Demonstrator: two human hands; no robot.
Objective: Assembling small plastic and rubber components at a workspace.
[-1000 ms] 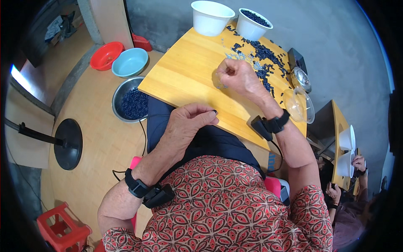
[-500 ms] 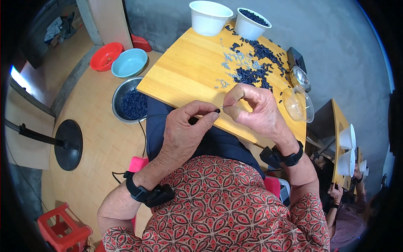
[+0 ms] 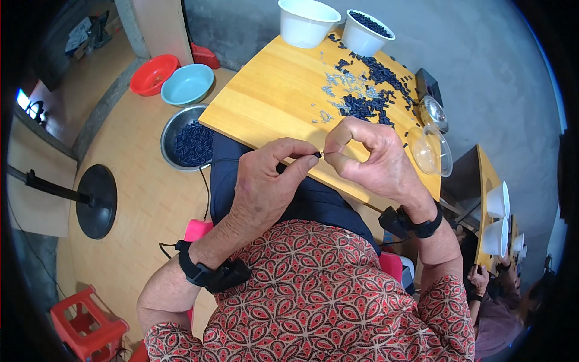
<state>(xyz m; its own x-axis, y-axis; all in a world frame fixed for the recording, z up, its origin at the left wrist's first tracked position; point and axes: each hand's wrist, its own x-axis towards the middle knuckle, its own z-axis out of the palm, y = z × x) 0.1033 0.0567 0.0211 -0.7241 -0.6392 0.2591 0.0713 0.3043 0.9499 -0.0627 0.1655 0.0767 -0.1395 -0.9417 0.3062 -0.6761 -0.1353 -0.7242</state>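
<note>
Above the near edge of the wooden table (image 3: 259, 90), my left hand (image 3: 262, 181) pinches a small black cylindrical piece (image 3: 317, 154) between thumb and index finger. My right hand (image 3: 380, 163) is closed in a pinch against the end of that piece. A tiny pale bit shows at its fingertips, too small to name surely. Beyond the hands lie a heap of dark cylindrical pieces (image 3: 362, 107) and scattered small silvery pieces (image 3: 347, 80).
At the table's far end stand a white bowl (image 3: 306, 24) and another white tub (image 3: 362, 42) full of dark pieces. A clear plastic lid (image 3: 429, 151) lies at right. Floor left: a metal basin (image 3: 172, 130), blue basin (image 3: 187, 84), red stool (image 3: 90, 323). Another person's hand (image 3: 478, 279) works at right.
My two hands have come together, so the black piece now meets my right fingertips. The whole view has shifted slightly.
</note>
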